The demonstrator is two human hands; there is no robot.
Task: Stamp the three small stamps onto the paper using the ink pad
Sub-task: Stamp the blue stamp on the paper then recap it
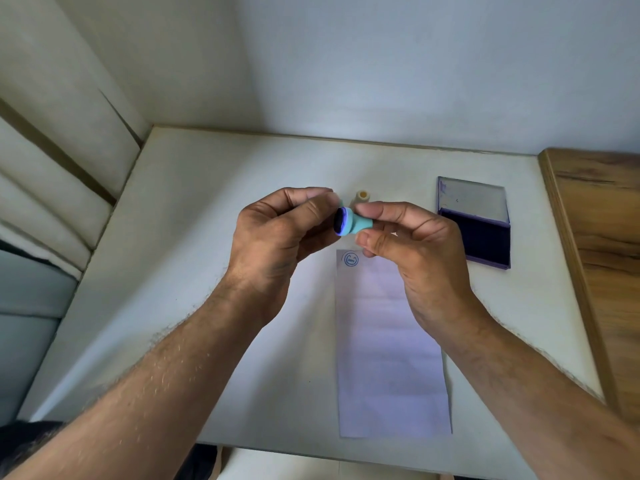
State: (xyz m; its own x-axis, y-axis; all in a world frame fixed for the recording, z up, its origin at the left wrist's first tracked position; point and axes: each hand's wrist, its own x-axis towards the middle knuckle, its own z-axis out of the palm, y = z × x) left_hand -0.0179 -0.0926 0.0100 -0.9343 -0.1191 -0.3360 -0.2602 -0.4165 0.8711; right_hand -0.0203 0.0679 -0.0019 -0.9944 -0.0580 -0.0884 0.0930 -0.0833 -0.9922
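My right hand [412, 251] pinches a small teal stamp [353, 225] by its handle, held sideways above the table with its dark inked face turned left. My left hand [277, 233] is curled right beside that face, and its fingertips pinch a small teal piece [341, 202], mostly hidden, that looks like the cap. A beige stamp [362, 196] stands upright on the table behind my hands. The long white paper [388, 358] lies below my right hand with one round blue print [351, 260] at its top left corner. The ink pad [476, 237] lies open to the right, dark pad facing up.
The white table [207, 271] meets a wall at the back and cushions on the left. A wooden panel [602, 254] borders the table's right side. The ink pad's clear lid [472, 199] lies folded back behind the pad.
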